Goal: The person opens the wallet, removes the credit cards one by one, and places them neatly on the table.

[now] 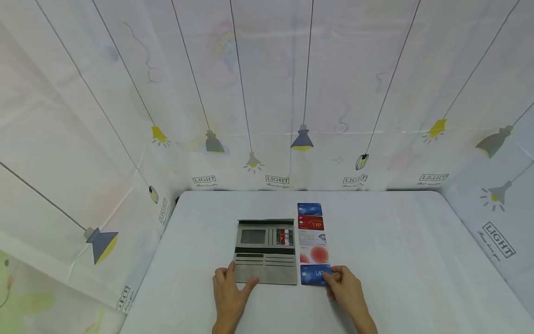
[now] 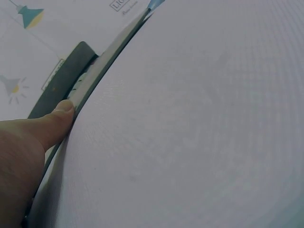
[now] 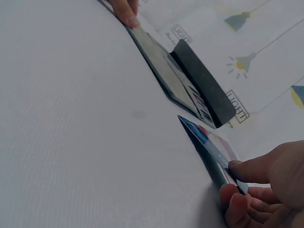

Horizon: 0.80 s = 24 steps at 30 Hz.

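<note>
An unfolded grey wallet [image 1: 275, 274] lies flat on the white table. My left hand [image 1: 230, 294] holds it at the near left corner, the thumb [image 2: 64, 107] on the near edge and the index finger at the left side. Beside the wallet's right edge, my right hand [image 1: 346, 290] pinches a blue VIP card [image 1: 310, 274] by its right end, thumb on top and fingers underneath. That end is tilted up from the table in the right wrist view. The pinched card is nearest in a column of cards.
Beyond the held card lie a white card with a red circle [image 1: 314, 254], a pale silver card [image 1: 310, 237], a red VIP card [image 1: 310, 222] and another blue VIP card [image 1: 309, 209]. Small cards [image 1: 285, 237] show in a wallet slot. Lamp-print sheeting [image 1: 267, 93] hangs behind the table [image 1: 396, 250].
</note>
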### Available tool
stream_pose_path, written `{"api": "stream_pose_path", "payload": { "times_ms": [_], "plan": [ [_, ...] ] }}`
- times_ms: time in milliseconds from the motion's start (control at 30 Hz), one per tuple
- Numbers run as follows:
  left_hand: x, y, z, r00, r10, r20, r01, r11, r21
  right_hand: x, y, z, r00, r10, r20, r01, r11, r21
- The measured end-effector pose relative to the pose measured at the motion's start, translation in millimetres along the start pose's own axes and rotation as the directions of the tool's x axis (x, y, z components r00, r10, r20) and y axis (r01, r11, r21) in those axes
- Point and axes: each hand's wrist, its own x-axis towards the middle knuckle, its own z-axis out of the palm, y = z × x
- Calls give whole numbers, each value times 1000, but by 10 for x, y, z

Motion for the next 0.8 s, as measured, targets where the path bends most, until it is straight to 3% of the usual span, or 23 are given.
{"api": "stream_pose_path", "payload": {
  "times_ms": [233, 333, 800],
  "plan": [
    [-19, -14, 5, 1000, 8, -7, -8, 1000, -2, 17, 8, 52, 999, -12, -44, 2, 973, -230],
    [-34, -21, -4, 1000, -6, 2, 6, 1000, 3, 11, -11, 78, 998, -22, -51, 6, 959, -285],
    [-19, -5, -2, 1000, -3, 4, 3, 1000, 3, 27, -54, 89, 997, -42, -64, 17, 938, -346]
  ]
}}
